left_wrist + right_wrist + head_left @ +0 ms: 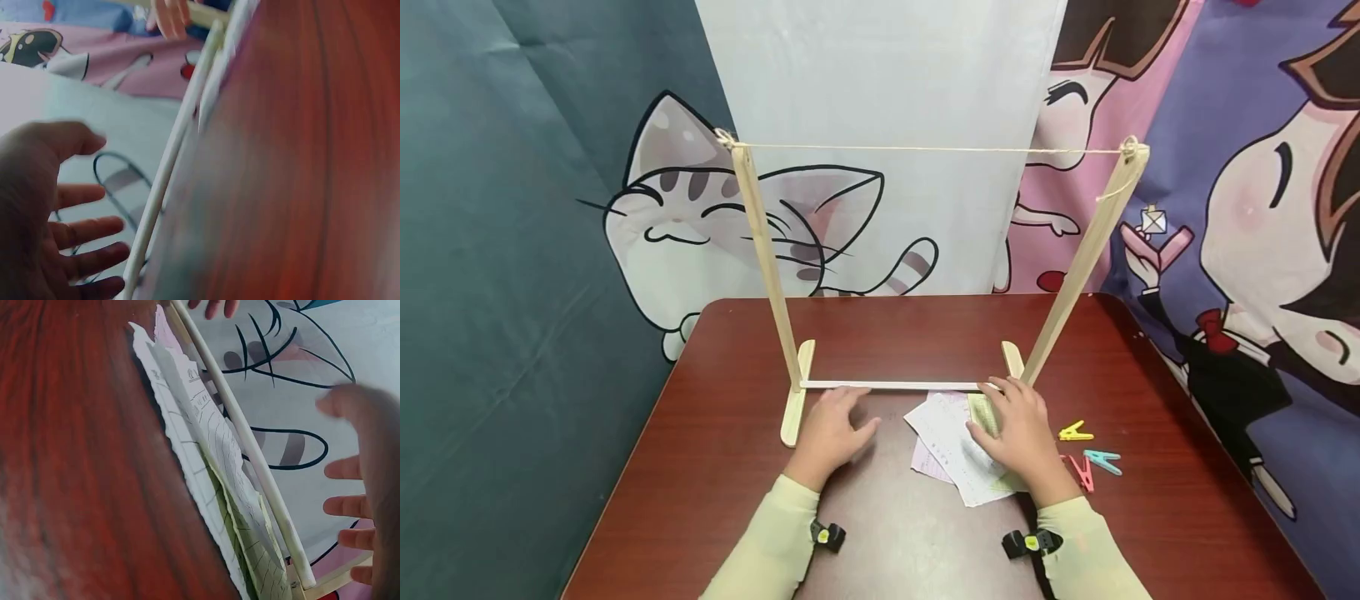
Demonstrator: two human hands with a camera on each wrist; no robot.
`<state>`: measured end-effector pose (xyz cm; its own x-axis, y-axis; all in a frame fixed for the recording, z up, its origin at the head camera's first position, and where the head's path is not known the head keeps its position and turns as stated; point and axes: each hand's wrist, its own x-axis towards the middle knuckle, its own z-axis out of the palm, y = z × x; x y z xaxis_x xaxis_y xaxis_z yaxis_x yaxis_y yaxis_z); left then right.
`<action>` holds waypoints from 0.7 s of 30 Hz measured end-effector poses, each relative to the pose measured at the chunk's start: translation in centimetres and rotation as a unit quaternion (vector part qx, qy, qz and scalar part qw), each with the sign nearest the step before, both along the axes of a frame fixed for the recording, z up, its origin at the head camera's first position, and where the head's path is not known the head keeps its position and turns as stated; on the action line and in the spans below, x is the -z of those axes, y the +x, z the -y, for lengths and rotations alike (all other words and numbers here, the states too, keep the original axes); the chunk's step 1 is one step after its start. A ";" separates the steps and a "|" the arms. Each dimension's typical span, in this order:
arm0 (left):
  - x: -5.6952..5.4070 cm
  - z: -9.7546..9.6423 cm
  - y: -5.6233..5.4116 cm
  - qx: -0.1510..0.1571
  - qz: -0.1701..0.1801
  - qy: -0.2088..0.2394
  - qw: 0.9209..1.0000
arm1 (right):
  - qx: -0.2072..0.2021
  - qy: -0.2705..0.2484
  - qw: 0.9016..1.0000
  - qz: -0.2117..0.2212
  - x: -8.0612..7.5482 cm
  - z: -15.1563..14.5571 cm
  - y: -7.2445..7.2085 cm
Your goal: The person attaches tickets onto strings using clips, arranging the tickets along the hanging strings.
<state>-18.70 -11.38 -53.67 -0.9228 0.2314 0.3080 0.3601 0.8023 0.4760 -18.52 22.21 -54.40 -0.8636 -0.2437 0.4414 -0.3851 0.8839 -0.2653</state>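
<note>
From my end: wooden frame (762,258) stands on the table (895,558) ahead of me, cord (925,149) strung across its top, hands low at the white crossbar (895,385). Left hand (830,427) loosely spread, holding nothing, beside the left foot (793,412); whether it touches the bar I can't tell. Right hand (1018,433) also spread and without a grip; the right wrist view shows a gap to the bar. My judgement: work both hands level, low near the joints, touch light and even; a one-sided tug could skew the posts and slacken the cord. Elsewhere: overlapping written papers (961,450) lie partly under the right hand, easily dragged by the palm. Yellow (1076,432), blue (1102,462) and red clips (1083,473) lie right of that hand, a sideways sweep might scatter them.
</note>
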 end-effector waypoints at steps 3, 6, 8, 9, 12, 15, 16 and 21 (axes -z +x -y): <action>0.3 -2.4 0.1 0.001 0.021 0.058 0.998 | 0.004 -0.034 0.999 -0.004 0.0 -0.4 -0.1; 0.8 -5.1 0.1 -0.007 0.038 0.064 0.997 | 0.018 -0.063 0.998 0.001 -0.3 -1.5 -0.2; 1.1 -6.6 0.1 -0.015 0.044 0.045 0.998 | 0.037 -0.080 0.996 0.003 -0.7 -2.8 -0.2; 1.2 -7.2 0.1 -0.021 0.047 0.031 0.998 | 0.048 -0.087 0.995 0.004 -0.9 -3.7 -0.3; 1.4 -8.7 0.0 -0.042 0.057 -0.016 0.997 | 0.081 -0.099 0.992 0.022 -1.5 -7.1 -0.1; 1.5 -9.3 -0.1 -0.064 0.062 -0.039 0.995 | 0.105 -0.091 0.987 0.078 -2.0 -10.4 0.4; 1.6 -9.4 -0.2 -0.070 0.062 -0.042 0.995 | 0.109 -0.089 0.984 0.105 -2.1 -11.3 0.8; 1.9 -9.4 0.1 -0.070 0.052 -0.037 0.996 | 0.105 -0.064 0.966 0.227 -1.5 -14.3 2.8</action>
<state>-18.62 -2.00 -55.61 -0.9735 0.1172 0.1965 0.1948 0.8750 0.4432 -15.75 36.54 -52.86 -0.9997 -0.0113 0.0208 -0.0198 0.8788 -0.4767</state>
